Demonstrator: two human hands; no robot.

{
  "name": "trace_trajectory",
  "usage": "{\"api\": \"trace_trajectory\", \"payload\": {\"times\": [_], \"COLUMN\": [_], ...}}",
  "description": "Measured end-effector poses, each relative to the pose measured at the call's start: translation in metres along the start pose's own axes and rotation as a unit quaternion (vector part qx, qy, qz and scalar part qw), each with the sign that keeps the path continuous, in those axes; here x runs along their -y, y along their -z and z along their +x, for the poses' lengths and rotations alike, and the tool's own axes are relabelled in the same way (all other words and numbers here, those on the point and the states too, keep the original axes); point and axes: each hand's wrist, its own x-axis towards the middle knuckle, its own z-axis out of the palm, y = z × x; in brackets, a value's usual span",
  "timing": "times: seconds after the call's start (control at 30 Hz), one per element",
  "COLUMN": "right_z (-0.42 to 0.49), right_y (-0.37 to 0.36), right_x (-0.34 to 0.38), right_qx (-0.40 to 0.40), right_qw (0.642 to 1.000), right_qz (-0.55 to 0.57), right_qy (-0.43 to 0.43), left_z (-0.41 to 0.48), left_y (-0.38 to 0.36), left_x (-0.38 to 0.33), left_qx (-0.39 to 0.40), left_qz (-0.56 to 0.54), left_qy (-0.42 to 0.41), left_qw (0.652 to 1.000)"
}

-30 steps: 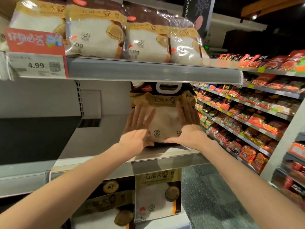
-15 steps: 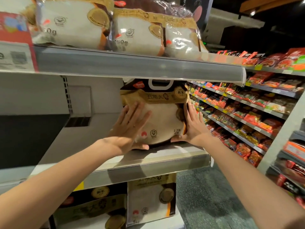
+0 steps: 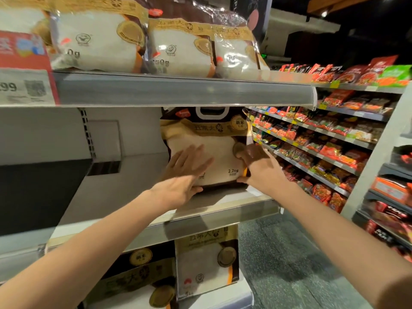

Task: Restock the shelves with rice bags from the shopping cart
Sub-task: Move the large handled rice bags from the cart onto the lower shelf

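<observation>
Here's the rice bag (image 3: 207, 150), standing upright on the middle shelf (image 3: 223, 210), right at that shelf's right-hand end and set a little back from its front lip, the handle cut-out tucked just under the shelf above (image 3: 178, 90). The left hand (image 3: 182, 175) lies flat on the bag's front, fingers straight and spread, pressing and holding nothing. The right hand (image 3: 256, 168) wraps the bag's right edge, fingers curled onto the front and thumb hooked at the bottom corner, so it has a real grip. This looks like the seating step: nudging the bag square. The risk is that open end of the middle shelf. Nothing visible stops the bag there, and a push from the flat left hand could slide it off toward the aisle floor. The bag is tall and soft too, so on release it may slump forward over the lip. Left of the bag the middle shelf runs bare. Above the middle shelf sit smaller rice packs (image 3: 95, 41); below it, bigger bags (image 3: 207, 259). No cart is in view.
</observation>
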Motion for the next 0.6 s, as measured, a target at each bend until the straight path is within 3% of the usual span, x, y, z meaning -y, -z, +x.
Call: {"api": "trace_trajectory", "payload": {"times": [0.17, 0.23, 0.3, 0.37, 0.43, 0.5, 0.53, 0.6], "right_z": [-0.002, -0.001, -0.005, -0.012, -0.035, -0.07, -0.092, -0.133], "right_y": [0.0, 0.002, 0.003, 0.003, 0.008, 0.015, 0.015, 0.009], "right_x": [0.002, 0.004, 0.008, 0.009, 0.011, 0.017, 0.017, 0.017], "right_qx": [0.052, 0.074, 0.082, 0.056, -0.045, -0.166, -0.202, -0.18], "right_qw": [0.992, 0.983, 0.968, 0.957, 0.919, 0.845, 0.811, 0.768], "right_qz": [0.115, 0.157, 0.202, 0.229, 0.33, 0.431, 0.455, 0.499], "right_qy": [-0.022, -0.053, -0.12, -0.171, -0.213, -0.269, -0.307, -0.359], "left_z": [0.004, 0.004, 0.001, -0.004, -0.014, -0.027, -0.034, -0.045], "left_y": [-0.013, -0.008, 0.001, 0.016, 0.025, 0.03, 0.027, 0.015], "left_x": [0.007, -0.003, -0.02, -0.037, -0.054, -0.078, -0.096, -0.132], "left_qx": [-0.051, -0.036, 0.007, 0.034, -0.053, -0.193, -0.226, -0.199], "left_qz": [-0.049, -0.046, -0.065, -0.199, -0.3, -0.387, -0.432, -0.502], "left_qy": [-0.011, 0.009, 0.064, 0.146, 0.155, 0.115, 0.096, 0.079], "left_qw": [0.997, 0.998, 0.996, 0.968, 0.94, 0.894, 0.868, 0.838]}}
